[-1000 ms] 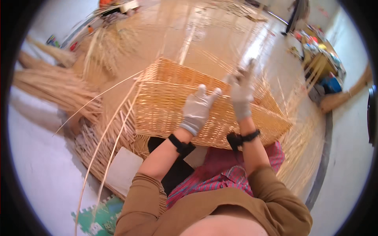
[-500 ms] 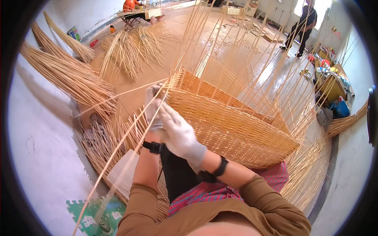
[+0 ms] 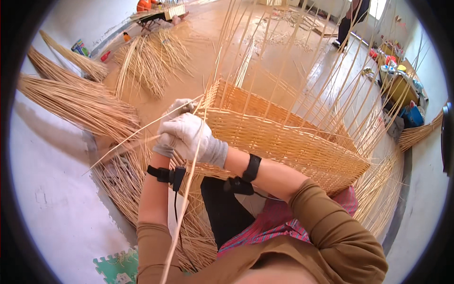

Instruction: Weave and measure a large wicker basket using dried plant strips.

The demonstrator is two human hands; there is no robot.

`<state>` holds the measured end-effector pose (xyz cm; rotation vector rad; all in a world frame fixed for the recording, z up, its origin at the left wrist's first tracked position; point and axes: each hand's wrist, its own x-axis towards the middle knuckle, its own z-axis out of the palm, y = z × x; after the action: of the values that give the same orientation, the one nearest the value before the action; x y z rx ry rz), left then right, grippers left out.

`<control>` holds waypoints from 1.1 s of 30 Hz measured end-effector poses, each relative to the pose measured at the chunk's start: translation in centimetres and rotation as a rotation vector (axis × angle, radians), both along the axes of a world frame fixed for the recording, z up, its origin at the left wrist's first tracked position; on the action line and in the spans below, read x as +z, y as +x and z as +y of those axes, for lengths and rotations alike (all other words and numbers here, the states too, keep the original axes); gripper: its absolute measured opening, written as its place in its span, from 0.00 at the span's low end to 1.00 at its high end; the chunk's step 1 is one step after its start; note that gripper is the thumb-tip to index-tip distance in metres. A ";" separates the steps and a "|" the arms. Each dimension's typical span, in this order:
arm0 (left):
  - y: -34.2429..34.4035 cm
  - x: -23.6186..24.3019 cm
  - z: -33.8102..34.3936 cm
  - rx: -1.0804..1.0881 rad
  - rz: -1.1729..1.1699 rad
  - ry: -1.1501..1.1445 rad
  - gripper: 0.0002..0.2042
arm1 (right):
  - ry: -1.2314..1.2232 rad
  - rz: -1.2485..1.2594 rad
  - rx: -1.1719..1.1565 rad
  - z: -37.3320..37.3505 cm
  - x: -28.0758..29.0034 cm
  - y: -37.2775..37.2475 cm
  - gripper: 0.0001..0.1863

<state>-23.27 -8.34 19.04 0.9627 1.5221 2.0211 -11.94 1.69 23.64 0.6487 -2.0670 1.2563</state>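
A woven wicker basket [image 3: 279, 142] with tall upright stakes rests tilted over my lap, its left corner towards my hands. My left hand [image 3: 178, 108], in a whitish glove, has its fingers curled at that corner and is partly hidden behind my right. My right hand [image 3: 189, 133], also gloved, is closed in a fist just below the corner. A blurred wicker strand sticks out leftward from it. One long pale strand [image 3: 185, 199] passes over the right hand and down to the lower edge. Another thin strand [image 3: 137, 135] slants from the corner to the lower left.
Wicker bundles [image 3: 80, 106] lean along the left wall, and a loose heap [image 3: 151, 61] lies on the floor beyond. Loose rods [image 3: 373, 199] spread at the right. A cluttered low table [image 3: 399, 85] stands by the right wall. A person [image 3: 347, 28] stands far right; another, in orange, is far left.
My right hand has gone from outstretched fingers to a closed fist and shifted left. The long strands have swung, one now crossing over my right wrist. The standing person has moved left.
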 end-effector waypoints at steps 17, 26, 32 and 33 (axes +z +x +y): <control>-3.0 -3.1 1.0 0.344 -0.098 -0.041 0.07 | 0.037 -0.472 0.224 1.6 6.9 -14.4 0.17; -3.2 1.8 3.0 0.275 0.040 -0.470 0.07 | 0.047 -0.354 -0.226 8.9 3.9 -13.6 0.10; -0.4 1.1 1.6 0.240 0.023 -0.336 0.12 | 0.145 -0.342 -0.299 8.9 4.5 -12.0 0.11; 0.2 1.0 1.5 0.245 0.272 -0.282 0.14 | 0.181 -0.387 -0.367 8.7 4.8 -11.3 0.11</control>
<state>-23.08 -6.83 20.07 1.0059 2.0967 1.8140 -23.21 10.41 28.42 0.0870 -2.4946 1.0479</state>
